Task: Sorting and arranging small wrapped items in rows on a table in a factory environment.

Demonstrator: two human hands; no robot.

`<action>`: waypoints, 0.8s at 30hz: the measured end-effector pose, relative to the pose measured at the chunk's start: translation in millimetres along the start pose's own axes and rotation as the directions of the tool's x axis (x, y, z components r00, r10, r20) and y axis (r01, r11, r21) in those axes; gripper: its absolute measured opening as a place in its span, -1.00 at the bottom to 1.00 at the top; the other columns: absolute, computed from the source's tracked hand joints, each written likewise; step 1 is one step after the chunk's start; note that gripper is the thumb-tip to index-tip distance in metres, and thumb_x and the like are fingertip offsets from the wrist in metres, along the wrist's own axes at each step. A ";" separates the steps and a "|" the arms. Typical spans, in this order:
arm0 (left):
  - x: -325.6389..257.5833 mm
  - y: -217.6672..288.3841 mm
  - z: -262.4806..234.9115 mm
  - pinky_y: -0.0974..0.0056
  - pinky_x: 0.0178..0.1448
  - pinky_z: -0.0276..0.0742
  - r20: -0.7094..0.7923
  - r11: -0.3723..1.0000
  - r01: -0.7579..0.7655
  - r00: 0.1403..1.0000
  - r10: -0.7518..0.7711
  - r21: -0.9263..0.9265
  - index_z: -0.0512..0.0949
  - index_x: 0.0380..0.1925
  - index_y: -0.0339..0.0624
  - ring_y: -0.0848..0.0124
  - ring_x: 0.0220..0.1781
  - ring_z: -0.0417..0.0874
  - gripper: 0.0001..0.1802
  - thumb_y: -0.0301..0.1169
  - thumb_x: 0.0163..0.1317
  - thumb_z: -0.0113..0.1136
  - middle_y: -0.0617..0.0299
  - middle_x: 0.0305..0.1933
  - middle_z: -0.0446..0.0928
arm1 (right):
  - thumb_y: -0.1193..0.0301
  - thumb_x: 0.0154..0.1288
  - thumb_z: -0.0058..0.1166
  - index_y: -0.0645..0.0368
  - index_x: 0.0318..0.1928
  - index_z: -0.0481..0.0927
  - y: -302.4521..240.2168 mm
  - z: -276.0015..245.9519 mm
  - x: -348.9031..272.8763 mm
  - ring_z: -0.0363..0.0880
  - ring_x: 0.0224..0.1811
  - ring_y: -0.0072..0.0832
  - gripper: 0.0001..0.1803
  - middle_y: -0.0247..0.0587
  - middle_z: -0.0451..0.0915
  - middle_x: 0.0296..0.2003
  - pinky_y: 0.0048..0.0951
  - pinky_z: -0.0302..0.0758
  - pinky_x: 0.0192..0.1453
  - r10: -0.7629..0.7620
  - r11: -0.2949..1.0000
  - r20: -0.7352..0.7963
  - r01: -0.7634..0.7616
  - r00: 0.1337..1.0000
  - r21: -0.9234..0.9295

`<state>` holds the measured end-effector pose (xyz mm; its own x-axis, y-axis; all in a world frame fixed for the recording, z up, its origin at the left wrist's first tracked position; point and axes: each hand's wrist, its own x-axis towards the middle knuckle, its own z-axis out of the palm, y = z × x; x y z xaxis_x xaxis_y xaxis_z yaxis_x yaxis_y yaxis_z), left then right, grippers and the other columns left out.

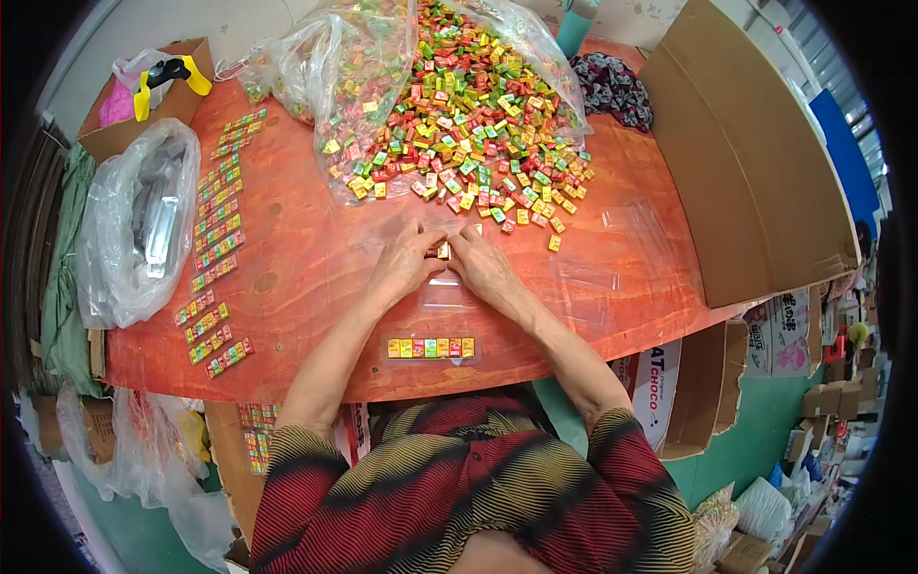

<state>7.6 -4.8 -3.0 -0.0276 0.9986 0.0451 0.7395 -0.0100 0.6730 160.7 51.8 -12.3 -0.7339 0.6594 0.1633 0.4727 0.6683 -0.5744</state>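
Observation:
My left hand (405, 264) and my right hand (484, 268) meet at the middle of the red-brown table (306, 277), fingertips pinching a small yellow-orange candy (443, 251) over a clear plastic sleeve (447, 292). Just beyond the fingers lies a big heap of small wrapped candies (469, 124) in red, green, yellow and orange. Near the table's front edge rests a filled strip of several candies (430, 347) in a clear sleeve.
Filled candy strips (215, 239) lie in a row down the left side. A clear bag of sleeves (143, 225) sits at the far left, an open cardboard box (755, 163) at the right, loose clear sleeves (622, 244) beside it.

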 end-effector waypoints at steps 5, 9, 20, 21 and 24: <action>-0.7 5.6 5.6 0.15 -0.14 0.40 -0.072 0.998 -0.024 0.997 0.028 0.063 0.53 -0.12 -0.05 0.14 -0.21 0.47 -0.56 -0.34 -0.10 0.32 0.09 -0.29 0.36 | 0.49 0.07 0.04 0.32 -0.20 0.39 6.2 -3.8 -3.1 0.45 -0.26 -0.03 -0.74 0.08 0.39 -0.27 -0.16 0.43 -0.20 -0.067 0.997 -0.105 0.063 0.992 -0.037; -2.1 10.4 8.0 0.13 -0.16 0.40 -0.084 0.989 -0.028 0.996 0.041 0.148 0.54 -0.11 0.04 0.14 -0.21 0.47 -0.55 -0.25 -0.10 0.33 0.09 -0.30 0.37 | 0.54 0.10 -0.09 0.27 -0.23 0.41 23.8 -29.4 5.0 0.46 -0.26 -0.07 -0.82 0.01 0.41 -0.31 -0.17 0.44 -0.24 0.037 0.979 -0.138 -0.064 0.990 -0.196; 4.8 17.6 24.6 0.11 -0.20 0.43 -0.198 0.981 -0.004 0.979 0.043 0.195 0.61 -0.26 0.04 0.15 -0.20 0.48 -0.67 -0.25 -0.12 0.31 0.12 -0.34 0.37 | 0.55 0.13 -0.15 0.26 -0.22 0.44 37.4 -24.7 -16.9 0.46 -0.22 -0.08 -0.81 -0.03 0.42 -0.29 -0.16 0.43 -0.21 0.036 0.980 -0.167 -0.068 0.985 -0.189; 4.8 17.6 24.4 0.11 -0.21 0.43 -0.203 0.981 -0.004 0.978 0.045 0.196 0.61 -0.27 0.04 0.15 -0.20 0.47 -0.68 -0.26 -0.12 0.31 0.12 -0.35 0.37 | 0.55 0.13 -0.15 0.26 -0.22 0.44 34.1 -27.0 -16.6 0.46 -0.22 -0.08 -0.81 -0.03 0.42 -0.29 -0.16 0.43 -0.21 0.038 0.980 -0.166 -0.069 0.985 -0.187; 5.3 17.1 22.9 0.11 -0.21 0.43 -0.202 0.980 0.007 0.979 0.034 0.200 0.62 -0.27 0.04 0.14 -0.21 0.48 -0.69 -0.26 -0.10 0.30 0.12 -0.35 0.37 | 0.53 0.15 -0.13 0.25 -0.20 0.46 27.0 -31.4 -12.6 0.47 -0.21 -0.11 -0.81 -0.04 0.43 -0.32 -0.20 0.43 -0.21 0.159 0.979 -0.189 -0.180 0.969 -0.096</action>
<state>35.5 1.6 -8.2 -0.1379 0.9665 0.2164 0.8589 0.0078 0.5121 198.0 72.3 -4.7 -0.5438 0.8104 0.2180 0.6415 0.5689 -0.5147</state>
